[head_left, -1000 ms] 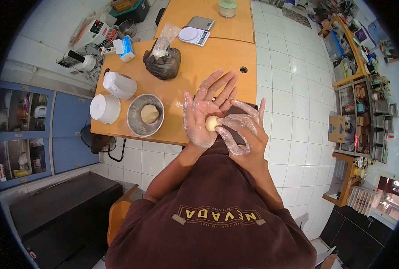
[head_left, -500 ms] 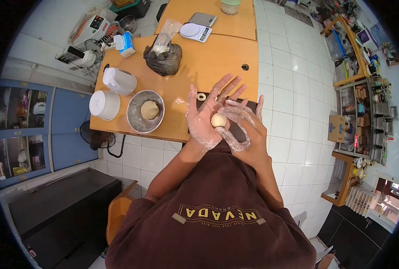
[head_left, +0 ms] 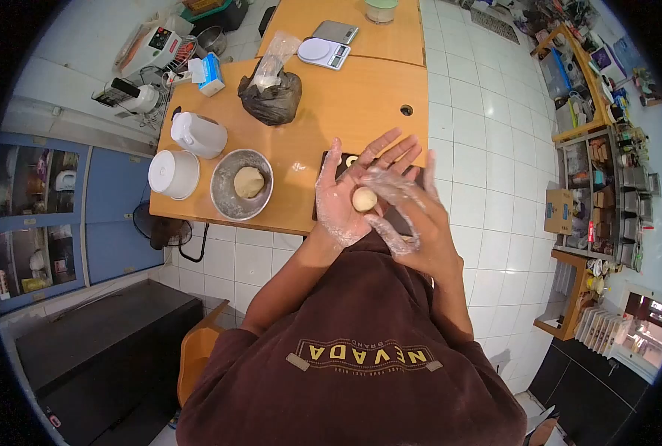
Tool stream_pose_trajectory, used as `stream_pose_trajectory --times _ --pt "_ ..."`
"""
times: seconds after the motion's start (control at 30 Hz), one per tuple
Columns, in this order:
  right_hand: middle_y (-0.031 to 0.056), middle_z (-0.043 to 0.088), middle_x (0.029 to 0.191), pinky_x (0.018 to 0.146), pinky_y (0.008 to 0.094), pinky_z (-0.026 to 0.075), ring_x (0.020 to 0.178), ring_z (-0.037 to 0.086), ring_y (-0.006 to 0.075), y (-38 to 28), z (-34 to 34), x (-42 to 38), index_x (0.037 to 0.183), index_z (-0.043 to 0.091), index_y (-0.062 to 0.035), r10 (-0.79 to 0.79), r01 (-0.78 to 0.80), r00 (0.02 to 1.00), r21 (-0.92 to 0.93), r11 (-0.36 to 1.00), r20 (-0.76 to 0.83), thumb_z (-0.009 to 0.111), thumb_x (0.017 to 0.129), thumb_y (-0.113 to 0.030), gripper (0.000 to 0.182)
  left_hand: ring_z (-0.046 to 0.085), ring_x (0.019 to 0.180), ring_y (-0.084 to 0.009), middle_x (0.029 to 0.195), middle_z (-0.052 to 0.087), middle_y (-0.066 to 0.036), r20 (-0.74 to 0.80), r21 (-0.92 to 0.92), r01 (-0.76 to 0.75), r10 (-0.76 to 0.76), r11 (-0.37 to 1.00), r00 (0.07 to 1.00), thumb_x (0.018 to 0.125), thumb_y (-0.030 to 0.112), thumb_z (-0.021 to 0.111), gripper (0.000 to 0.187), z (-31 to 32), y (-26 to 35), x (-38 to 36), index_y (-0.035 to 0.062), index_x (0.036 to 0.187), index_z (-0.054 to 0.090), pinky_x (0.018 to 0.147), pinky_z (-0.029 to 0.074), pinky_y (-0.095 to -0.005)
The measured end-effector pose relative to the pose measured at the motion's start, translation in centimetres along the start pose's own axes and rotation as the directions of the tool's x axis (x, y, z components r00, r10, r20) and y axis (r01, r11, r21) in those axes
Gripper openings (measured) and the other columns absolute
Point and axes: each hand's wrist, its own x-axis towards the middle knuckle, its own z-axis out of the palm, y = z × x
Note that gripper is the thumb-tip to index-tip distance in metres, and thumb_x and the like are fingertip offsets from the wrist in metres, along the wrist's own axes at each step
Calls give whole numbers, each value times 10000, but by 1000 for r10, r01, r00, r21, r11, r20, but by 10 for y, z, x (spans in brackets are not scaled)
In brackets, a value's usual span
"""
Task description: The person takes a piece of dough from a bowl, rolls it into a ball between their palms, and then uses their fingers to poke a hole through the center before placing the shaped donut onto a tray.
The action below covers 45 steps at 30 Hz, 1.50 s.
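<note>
A small pale dough ball rests on the palm of my left hand, which faces up with its fingers spread and stretched out. Over that palm, my right hand curves its thumb and fingers around the ball; its fingertips are blurred by motion. White flour coats both hands. Beneath them lies a dark tray, mostly hidden, with a small dough ring showing just behind my left palm. To the left, a steel bowl holds a larger lump of dough.
A white tub and a white pitcher stand left of the bowl on the wooden table. Farther back are a black plastic bag, a blue-and-white box and a white kitchen scale. Shelves line the right side.
Both hands have shifted slightly to the right, and my right hand has turned a little about the dough ball. The dough ring behind my left palm shows at a different spot between my fingers.
</note>
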Motion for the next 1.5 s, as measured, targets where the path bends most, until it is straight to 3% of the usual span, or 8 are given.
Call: stream_pose_trajectory --times 0.17,0.43,0.57,0.7,0.87,0.93,1.07,1.5 --pt "120 670 1362 1262 658 76 1424 518 376 3 -1 -5 1195 764 -112 17 -40 960 -75 996 -278 857 798 -119 407 265 1577 -321 1678 286 -234 54 -77 -111 116 991 992 1056 678 301 883 9 1 2 9 1631 266 1300 237 -468" --pt "246 493 1532 1241 679 114 1472 381 537 -3 21 -19 1133 799 -145 18 -51 957 -109 993 -289 875 789 -182 354 210 1596 -331 1706 220 -221 111 -241 -105 135 965 985 1016 742 323 947 21 3 1 53 1657 218 1313 180 -490" --pt "312 271 1644 1239 639 152 1541 232 516 -2 33 -20 1336 678 -41 74 -81 918 -1 997 -389 856 825 -269 588 202 1598 -330 1710 214 -213 103 -254 -106 136 961 985 1013 748 315 944 22 4 0 69 1661 217 1313 176 -484" --pt "320 92 1684 1236 613 138 1570 114 487 6 38 -18 1613 289 -4 246 -170 902 233 958 -354 824 867 -364 986 205 1597 -331 1714 210 -205 117 -65 -118 125 991 985 1007 762 297 950 22 -2 -3 82 1665 214 1310 184 -480" --pt "294 170 1658 1224 637 164 1556 158 488 8 45 -17 1525 417 -30 254 -173 891 237 956 -376 834 859 -282 826 173 1605 -336 1724 175 -209 125 30 -124 120 992 985 1006 760 301 956 18 -2 -5 83 1672 194 1311 155 -490" --pt "265 303 1615 1216 657 185 1538 227 497 -1 37 -16 1383 617 -56 101 -128 903 -36 991 -417 851 833 -224 620 159 1609 -337 1725 171 -215 120 47 -144 137 988 983 1010 752 304 947 17 -1 -5 83 1672 198 1312 143 -494" --pt "147 606 1357 1222 689 174 1435 438 503 0 31 -15 995 809 -133 38 -48 922 -16 999 -384 882 762 -146 244 183 1601 -341 1712 209 -223 87 122 -175 165 977 982 1019 741 276 929 15 -1 -7 71 1662 236 1308 158 -491" --pt "101 636 1329 1234 690 156 1438 466 411 5 18 -12 1028 816 -150 36 -42 978 -27 999 -205 870 762 -122 273 258 1570 -350 1684 270 -240 65 274 -167 155 947 986 1037 719 225 920 11 -3 -8 29 1644 265 1298 168 -498"
